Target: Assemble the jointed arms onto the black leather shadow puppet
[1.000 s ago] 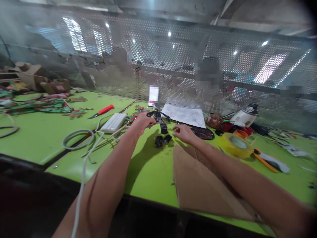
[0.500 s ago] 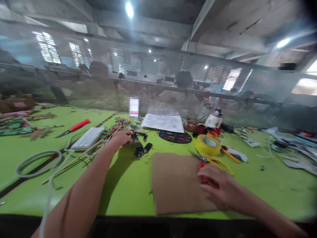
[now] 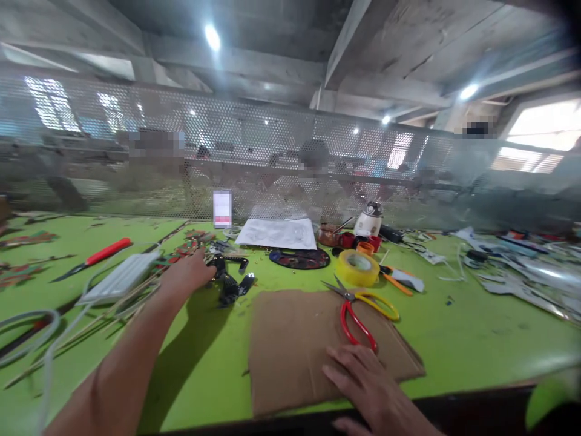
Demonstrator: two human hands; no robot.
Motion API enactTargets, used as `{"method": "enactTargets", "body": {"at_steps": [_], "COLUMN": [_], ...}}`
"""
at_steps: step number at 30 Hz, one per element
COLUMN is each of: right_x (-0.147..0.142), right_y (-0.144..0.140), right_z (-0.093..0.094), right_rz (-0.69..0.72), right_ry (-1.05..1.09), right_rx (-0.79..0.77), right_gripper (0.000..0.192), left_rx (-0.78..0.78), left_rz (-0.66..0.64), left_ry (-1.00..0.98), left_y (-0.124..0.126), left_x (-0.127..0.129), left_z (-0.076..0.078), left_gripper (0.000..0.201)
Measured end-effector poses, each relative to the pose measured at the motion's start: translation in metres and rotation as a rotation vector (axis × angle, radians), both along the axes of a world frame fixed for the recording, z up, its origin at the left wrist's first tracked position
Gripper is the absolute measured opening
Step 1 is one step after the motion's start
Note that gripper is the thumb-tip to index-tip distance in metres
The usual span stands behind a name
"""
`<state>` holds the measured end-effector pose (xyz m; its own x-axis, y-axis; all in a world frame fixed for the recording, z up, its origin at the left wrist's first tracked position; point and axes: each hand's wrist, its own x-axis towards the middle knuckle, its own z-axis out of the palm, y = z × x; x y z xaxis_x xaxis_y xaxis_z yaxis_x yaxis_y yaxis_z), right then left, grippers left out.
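A long workbench topped in bright lime-green (image 3: pixel 454 339) fills the foreground; its near edge is dark. Behind it stands a grey perforated metal screen (image 3: pixel 272 157), punched with small round holes, running the full width; blurred shapes show through it. Overhead, bare grey concrete beams (image 3: pixel 345 42) cross the ceiling; round white ceiling lamps (image 3: pixel 210 36) glare down; a bright daylit window (image 3: pixel 540 130) glows at the far right; paler windows show dimly through the screen at left.

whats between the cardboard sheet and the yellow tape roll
In the head view, the scissors lie there, handles on the cardboard sheet, blades pointing left of the yellow tape roll.
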<state>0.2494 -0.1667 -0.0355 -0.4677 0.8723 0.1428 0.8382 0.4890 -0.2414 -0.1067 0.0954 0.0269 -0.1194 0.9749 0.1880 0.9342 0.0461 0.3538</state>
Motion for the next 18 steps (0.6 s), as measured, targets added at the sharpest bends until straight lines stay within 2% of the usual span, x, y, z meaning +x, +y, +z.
{"method": "enactTargets", "body": {"at_steps": [2,5,7,8,10,12,14,18], "right_x": [0.001,0.018,0.038,0.049,0.067,0.074,0.07,0.053], "right_y": [-0.003,0.007,0.025,0.037,0.057,0.068,0.069,0.058], "right_z": [0.004,0.017,0.025,0.027,0.027,0.023,0.019,0.016], "right_rz": [0.001,-0.084,-0.183,-0.222,-0.394,-0.456,-0.476,-0.505], "right_ry": [0.049,0.19,0.258,0.26,0.217,0.118,0.061,0.074], "right_rx": [0.035,0.115,0.208,0.235,0.271,0.187,0.127,0.106], "right_gripper": [0.058,0.037,0.029,0.028,0.032,0.044,0.053,0.049], "left_rx": [0.019,0.115,0.162,0.161,0.107,0.008,-0.076,-0.016], "left_rz": [0.028,0.052,-0.044,-0.123,-0.272,-0.361,-0.47,-0.649], "left_ry": [0.009,-0.017,0.029,0.067,0.127,0.123,0.136,0.166], "left_y": [-0.009,-0.02,-0.028,-0.033,-0.048,-0.069,-0.092,-0.117], "left_x": [0.005,0.013,0.021,0.027,0.042,0.06,0.075,0.093], "left_z": [0.007,0.019,0.025,0.027,0.026,0.019,0.005,-0.027], "left_gripper": [0.039,0.035,0.034,0.036,0.042,0.048,0.048,0.051]}}
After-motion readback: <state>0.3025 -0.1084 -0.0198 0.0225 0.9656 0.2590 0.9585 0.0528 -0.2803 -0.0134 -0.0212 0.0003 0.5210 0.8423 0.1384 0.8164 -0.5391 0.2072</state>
